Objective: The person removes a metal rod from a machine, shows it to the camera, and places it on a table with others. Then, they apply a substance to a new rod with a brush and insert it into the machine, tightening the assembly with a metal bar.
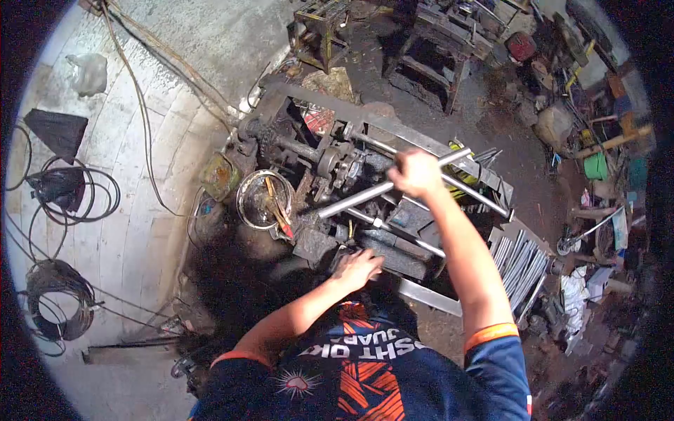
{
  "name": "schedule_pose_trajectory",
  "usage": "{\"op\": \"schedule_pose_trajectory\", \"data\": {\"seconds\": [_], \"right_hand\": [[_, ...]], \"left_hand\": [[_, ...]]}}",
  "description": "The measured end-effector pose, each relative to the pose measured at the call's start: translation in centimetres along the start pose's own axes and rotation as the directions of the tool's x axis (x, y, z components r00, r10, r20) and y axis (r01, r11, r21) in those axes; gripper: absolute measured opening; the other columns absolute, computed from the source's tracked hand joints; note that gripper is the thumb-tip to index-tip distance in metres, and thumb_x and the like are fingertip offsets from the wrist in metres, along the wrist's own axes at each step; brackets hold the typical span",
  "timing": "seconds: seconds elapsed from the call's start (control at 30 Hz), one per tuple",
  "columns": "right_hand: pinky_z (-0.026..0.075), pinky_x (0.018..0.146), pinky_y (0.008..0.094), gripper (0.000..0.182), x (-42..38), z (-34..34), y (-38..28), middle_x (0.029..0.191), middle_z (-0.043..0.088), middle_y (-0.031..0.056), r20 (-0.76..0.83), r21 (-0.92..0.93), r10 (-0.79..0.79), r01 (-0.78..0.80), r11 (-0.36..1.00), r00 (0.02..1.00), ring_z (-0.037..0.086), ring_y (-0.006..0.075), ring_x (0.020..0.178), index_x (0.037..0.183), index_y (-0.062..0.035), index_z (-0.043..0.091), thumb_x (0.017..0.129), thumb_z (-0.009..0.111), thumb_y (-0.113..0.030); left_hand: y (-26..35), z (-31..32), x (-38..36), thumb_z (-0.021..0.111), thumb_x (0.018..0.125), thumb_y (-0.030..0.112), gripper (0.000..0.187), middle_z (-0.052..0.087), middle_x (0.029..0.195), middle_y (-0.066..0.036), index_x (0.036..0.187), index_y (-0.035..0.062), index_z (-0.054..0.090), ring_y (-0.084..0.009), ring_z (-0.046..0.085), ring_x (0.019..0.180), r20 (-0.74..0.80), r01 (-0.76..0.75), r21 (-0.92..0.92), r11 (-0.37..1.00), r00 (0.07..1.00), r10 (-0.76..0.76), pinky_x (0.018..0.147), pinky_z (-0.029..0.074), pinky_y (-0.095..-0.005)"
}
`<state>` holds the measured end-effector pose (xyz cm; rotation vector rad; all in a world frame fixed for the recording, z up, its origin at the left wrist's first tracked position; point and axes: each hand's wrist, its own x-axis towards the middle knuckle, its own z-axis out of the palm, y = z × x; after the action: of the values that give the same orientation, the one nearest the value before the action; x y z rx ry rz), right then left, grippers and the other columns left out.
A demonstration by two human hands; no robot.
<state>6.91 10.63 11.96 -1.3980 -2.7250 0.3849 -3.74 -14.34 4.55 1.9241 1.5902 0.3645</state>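
My right hand [418, 173] is closed around a bright metal rod [358, 199], held slantwise above a greasy machine [328, 163]. The rod's lower left end hangs near the machine's block, and its other end points up and right. Lower down, my left hand [357, 270] rests at the machine's near edge with fingers curled over a dark part. What lies under those fingers is hidden. Two fixed bars run across the machine frame, one being the near guide bar [407, 235].
A round bucket [242, 203] with brushes or sticks inside stands left of the machine. Several metal rods [518, 263] lie in a bundle at right. Coiled cables [60, 298] are on the left, a metal workbench [449, 42] is behind, and clutter [562, 126] lines the right.
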Motion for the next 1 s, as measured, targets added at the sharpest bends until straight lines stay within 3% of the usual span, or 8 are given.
{"op": "schedule_pose_trajectory", "data": {"seconds": [0.03,0.1,0.17,0.23,0.4,0.47,0.57,1.0], "right_hand": [[0.052,0.072,0.0445,0.038,0.1,-0.5,1.4,0.078,0.066,0.0192,-0.096,0.035,-0.006,0.009,0.999,0.995,0.065,0.0353,0.08,0.078,-0.0054,0.068,0.073,0.053,-0.04],[0.052,0.073,0.0453,0.037,1.0,-1.9,2.1,0.076,0.065,0.0207,0.091,0.02,0.038,-0.04,0.999,0.995,0.065,0.0358,0.077,0.079,-0.0059,0.068,0.072,0.053,-0.039],[0.052,0.073,0.0453,0.037,1.2,-1.4,2.2,0.075,0.065,0.0215,0.074,0.019,0.043,-0.044,0.999,0.996,0.066,0.0362,0.074,0.078,-0.0052,0.068,0.07,0.054,-0.038],[0.052,0.073,0.0451,0.037,1.1,-1.7,2.4,0.077,0.065,0.0218,0.113,0.011,0.066,-0.067,0.998,0.991,0.066,0.0356,0.075,0.078,-0.0048,0.068,0.07,0.054,-0.038],[0.053,0.074,0.0441,0.038,1.5,-2.2,2.5,0.076,0.066,0.021,0.181,0.008,0.068,-0.071,0.997,0.981,0.066,0.0354,0.076,0.08,-0.0043,0.068,0.07,0.053,-0.038],[0.053,0.074,0.0439,0.038,1.4,-2.0,2.7,0.077,0.066,0.0208,0.179,0.017,0.065,-0.069,0.997,0.982,0.066,0.0355,0.076,0.081,-0.0042,0.068,0.071,0.053,-0.038],[0.053,0.075,0.0441,0.038,1.5,-1.7,3.1,0.077,0.066,0.0208,0.159,0.045,0.029,-0.036,0.998,0.987,0.066,0.0355,0.078,0.082,-0.0042,0.068,0.071,0.052,-0.037],[0.051,0.081,0.0423,0.042,2.0,-2.9,2.4,0.089,0.067,0.0217,0.275,0.003,0.053,-0.056,0.998,0.96,0.066,0.0342,0.087,0.085,-0.0018,0.07,0.076,0.048,-0.036]], "left_hand": [[-0.2,0.4,-0.9,0.061,0.083,0.024,0.018,0.062,0.099,-0.009,0.097,0.0126,0.063,-0.0313,0.062,0.089,-0.007,0.017,-0.007,1.0,1.0,-0.017,0.072,0.052,-0.0412],[-1.0,1.3,-2.9,0.062,0.082,0.019,0.024,0.061,0.105,-0.004,0.106,0.0187,0.065,-0.028,0.061,0.092,-0.132,-0.214,-0.07,0.974,0.97,0.203,0.075,0.052,-0.037],[-0.3,1.2,-2.5,0.062,0.082,0.017,0.029,0.062,0.102,-0.005,0.111,0.0189,0.065,-0.0272,0.061,0.089,-0.115,-0.202,-0.09,0.975,0.975,0.191,0.078,0.051,-0.0365],[-0.4,2.4,-0.8,0.062,0.081,0.017,0.029,0.063,0.098,-0.006,0.11,0.016,0.065,-0.0268,0.06,0.089,-0.218,-0.066,-0.182,0.981,0.976,0.025,0.078,0.05,-0.0367],[-0.9,5.9,4.6,0.054,0.083,0.014,0.02,0.063,0.091,-0.014,0.097,0.0057,0.066,-0.0316,0.061,0.089,-0.064,0.221,-0.178,0.959,0.97,-0.235,0.076,0.05,-0.0413],[0.3,4.6,7.1,0.048,0.082,0.013,0.024,0.064,0.095,-0.019,0.096,0.005,0.067,-0.037,0.062,0.091,0.237,0.332,0.21,0.92,0.895,-0.377,0.078,0.05,-0.046],[1.8,3.0,8.1,0.045,0.081,0.016,0.026,0.064,0.097,-0.02,0.089,0.0057,0.068,-0.0392,0.062,0.091,0.241,0.485,0.144,0.863,0.828,-0.506,0.08,0.05,-0.0477],[2.5,4.6,6.4,0.049,0.082,0.012,0.02,0.068,0.089,-0.013,0.086,0.005,0.066,-0.0281,0.067,0.084,0.164,0.286,0.388,0.876,0.914,-0.371,0.071,0.054,-0.0396]]}}
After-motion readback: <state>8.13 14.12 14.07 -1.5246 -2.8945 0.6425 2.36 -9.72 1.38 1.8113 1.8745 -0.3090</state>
